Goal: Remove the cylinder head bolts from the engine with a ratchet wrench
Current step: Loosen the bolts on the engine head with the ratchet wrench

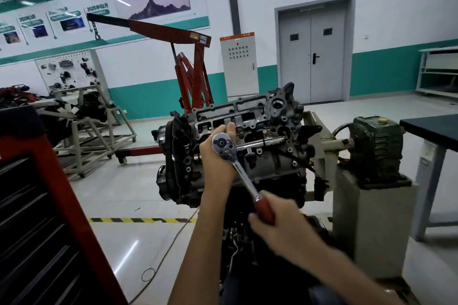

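Observation:
A grey engine [280, 156] hangs on a stand at mid-frame, its cylinder head [247, 111] tilted toward me. A chrome ratchet wrench [243, 171] with a red handle carries a long extension bar [262, 142] that reaches right into the head. My left hand [215, 153] cups the round ratchet head from behind, thumb up beside it. My right hand [275, 223] grips the red handle low and to the right. The bolt at the bar's tip is hidden in the head.
A red tool cabinet [49, 218] fills the lower left. A red engine crane [190, 69] stands behind the engine. The stand's green gearbox [376, 146] and grey pedestal [371, 225] sit right, with a dark table [431, 129] beyond. Hazard tape [141, 220] and a cable cross the floor.

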`<state>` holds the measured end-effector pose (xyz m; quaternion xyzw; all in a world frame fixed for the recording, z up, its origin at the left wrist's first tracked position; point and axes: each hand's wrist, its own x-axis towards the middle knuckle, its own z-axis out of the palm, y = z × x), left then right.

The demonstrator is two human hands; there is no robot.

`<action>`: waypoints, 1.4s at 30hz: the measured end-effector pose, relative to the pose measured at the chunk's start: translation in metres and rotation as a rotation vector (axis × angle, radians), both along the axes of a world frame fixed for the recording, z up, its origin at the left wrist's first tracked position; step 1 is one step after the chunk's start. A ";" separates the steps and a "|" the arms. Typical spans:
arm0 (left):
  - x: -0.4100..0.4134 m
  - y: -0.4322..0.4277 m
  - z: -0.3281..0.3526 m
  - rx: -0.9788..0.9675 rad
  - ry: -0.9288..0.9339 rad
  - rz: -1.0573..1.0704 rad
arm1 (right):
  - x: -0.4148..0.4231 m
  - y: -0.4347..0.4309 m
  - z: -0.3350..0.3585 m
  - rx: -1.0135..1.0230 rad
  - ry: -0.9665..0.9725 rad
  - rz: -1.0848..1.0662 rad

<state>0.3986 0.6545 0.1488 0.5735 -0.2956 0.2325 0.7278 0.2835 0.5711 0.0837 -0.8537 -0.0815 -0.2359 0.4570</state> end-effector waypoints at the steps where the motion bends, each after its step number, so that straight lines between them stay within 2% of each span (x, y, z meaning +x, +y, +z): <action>1: 0.001 -0.001 0.000 -0.044 0.006 -0.042 | 0.001 0.016 -0.008 0.110 0.027 0.049; 3: -0.001 -0.001 0.000 -0.038 -0.042 -0.046 | 0.004 0.032 -0.011 0.203 0.095 0.111; 5: -0.002 0.002 0.001 0.048 -0.085 -0.017 | 0.004 0.019 0.001 0.154 0.153 0.119; 7: 0.001 0.009 0.003 0.158 -0.125 0.024 | 0.004 -0.012 0.025 -0.024 0.165 0.066; 10: 0.010 0.018 0.007 0.284 -0.165 0.039 | 0.005 -0.059 0.076 -0.397 0.096 -0.060; 12: 0.009 0.017 0.007 0.279 -0.143 0.045 | 0.007 -0.072 0.094 -0.544 0.046 -0.122; 13: 0.008 0.015 0.005 0.244 -0.127 0.045 | 0.007 -0.071 0.093 -0.549 0.046 -0.135; 16: 0.003 0.006 0.000 0.095 -0.074 0.065 | 0.003 -0.041 0.051 -0.375 0.014 -0.148; 20: -0.002 -0.008 -0.004 -0.072 0.094 -0.019 | 0.003 0.020 -0.001 0.071 -0.013 -0.041; 21: -0.004 -0.008 -0.003 -0.085 0.122 -0.019 | 0.005 0.031 -0.006 0.138 -0.003 0.005; 23: -0.001 -0.003 -0.002 -0.098 0.034 -0.036 | 0.008 0.037 -0.009 0.134 0.027 0.038; 27: 0.006 0.022 0.004 0.205 -0.115 0.056 | 0.010 -0.017 0.032 -0.284 0.051 -0.008; 29: 0.006 0.030 0.007 0.293 -0.143 0.031 | 0.012 -0.052 0.072 -0.537 0.104 -0.003; 32: 0.001 0.026 0.008 0.346 -0.185 0.042 | 0.016 -0.078 0.107 -0.789 0.022 -0.119; 34: -0.002 0.019 0.001 0.249 -0.134 0.030 | 0.012 -0.073 0.092 -0.716 0.067 -0.114; 38: -0.005 0.004 -0.002 0.110 -0.069 0.070 | -0.002 -0.017 0.020 -0.202 0.036 -0.064; 40: -0.005 -0.003 -0.003 0.034 -0.016 0.033 | -0.005 0.017 -0.001 0.078 0.088 0.067; 42: -0.007 -0.003 -0.005 -0.019 0.053 -0.031 | -0.005 0.033 -0.006 0.211 0.157 0.181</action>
